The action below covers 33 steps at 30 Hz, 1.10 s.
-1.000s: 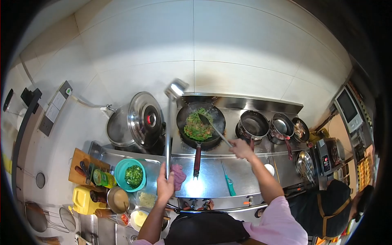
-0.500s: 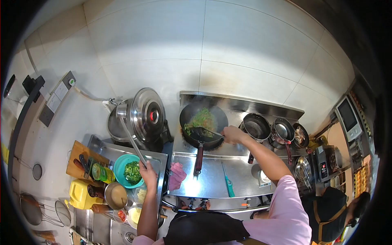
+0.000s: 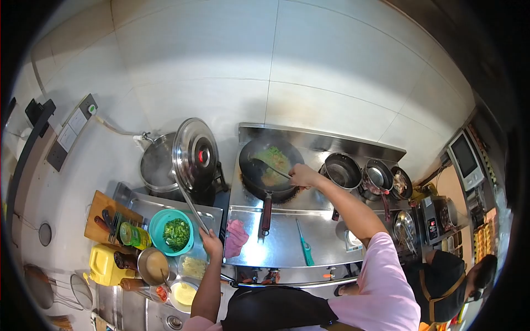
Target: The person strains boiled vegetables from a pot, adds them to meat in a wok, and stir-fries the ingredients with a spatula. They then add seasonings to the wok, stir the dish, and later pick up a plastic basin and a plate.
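Observation:
My left hand (image 3: 211, 244) is closed on the long handle of a metal ladle (image 3: 191, 205), whose bowl end reaches to the large steaming pot (image 3: 158, 165) by its tilted lid (image 3: 194, 157). My right hand (image 3: 301, 175) grips a spatula (image 3: 271, 167), its blade down in the black wok (image 3: 270, 190). Chopped greens in cloudy liquid (image 3: 274, 160) lie in the wok under steam. The wok's handle points toward me, with neither hand on it.
A teal bowl of greens (image 3: 176, 234), yellow jug (image 3: 105, 265) and cutting board (image 3: 105, 212) stand left. A pink cloth (image 3: 236, 238) and teal lighter (image 3: 306, 251) lie on the steel counter. Several black pans (image 3: 342, 171) sit right; another person (image 3: 441, 287) is at lower right.
The ladle has swung from above the wok left to the large pot. My right hand has moved up and left, shifting the spatula. The wok's contents now look wetter.

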Available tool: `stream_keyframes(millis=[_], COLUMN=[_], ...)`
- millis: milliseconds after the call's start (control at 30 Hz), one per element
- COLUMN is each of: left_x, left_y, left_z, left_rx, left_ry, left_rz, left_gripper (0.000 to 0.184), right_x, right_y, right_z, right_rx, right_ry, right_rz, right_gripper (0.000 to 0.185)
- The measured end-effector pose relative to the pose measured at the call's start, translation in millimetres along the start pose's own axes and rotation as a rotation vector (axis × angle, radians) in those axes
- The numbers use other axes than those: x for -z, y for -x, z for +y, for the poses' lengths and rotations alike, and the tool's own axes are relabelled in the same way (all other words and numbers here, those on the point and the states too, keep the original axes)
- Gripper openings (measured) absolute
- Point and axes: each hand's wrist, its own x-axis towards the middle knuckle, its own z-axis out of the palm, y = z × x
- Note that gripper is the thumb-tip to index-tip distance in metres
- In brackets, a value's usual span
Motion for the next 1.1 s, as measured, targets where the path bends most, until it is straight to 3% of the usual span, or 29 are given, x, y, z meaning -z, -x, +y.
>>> stream_keyframes(millis=[100,267,333,433,467,533,633,767,867,933,967,1067,1100], left_x=[-9,-5,-1,-2,-3,0,-3,-14,-21,-43,-57,-98,-99], left_y=[1,14,17,16,16,18,20,28,44,49,50,51,53], left_z=[-38,-52,-46,-52,-56,-53,-57,-45,0,7,10,38,62], left_rx=[-0.040,-0.073,-0.076,-0.111,-0.126,-0.153,-0.220,-0.377,-0.482,-0.344,-0.275,0.206,0.280], left_ry=[-0.079,-0.252,-0.297,-0.359,-0.378,-0.387,-0.433,-0.349,-0.040,0.109,0.185,0.633,0.640], left_rz=[0.007,-0.003,-0.040,-0.058,-0.056,-0.031,0.034,0.070,-0.202,-0.468,-0.598,-0.949,-0.963], left_gripper=[0.063,0.083,0.090,0.097,0.098,0.096,0.086,0.059,0.039,0.034,0.034,0.041,0.039], right_x=[35,118,121,78,65,45,65,116,123,114,110,87,80], right_y=[11,10,-9,-55,-52,-43,-18,-17,-35,-56,-69,-106,-99], right_z=[3,5,22,58,54,36,22,19,28,36,39,43,30], right_rx=[-0.135,-0.395,-0.418,-0.413,-0.324,-0.141,-0.066,-0.242,-0.306,-0.327,-0.256,-0.048,0.058], right_ry=[-0.164,0.029,-0.060,-0.149,-0.075,0.071,0.242,0.320,0.339,0.294,0.303,0.318,0.452], right_rz=[-0.037,-0.321,-0.387,-0.354,-0.276,-0.117,-0.146,-0.311,-0.322,-0.224,-0.201,-0.136,-0.074], right_gripper=[0.014,0.011,0.012,0.014,0.014,0.014,0.016,0.017,0.017,0.016,0.015,0.013,0.012])
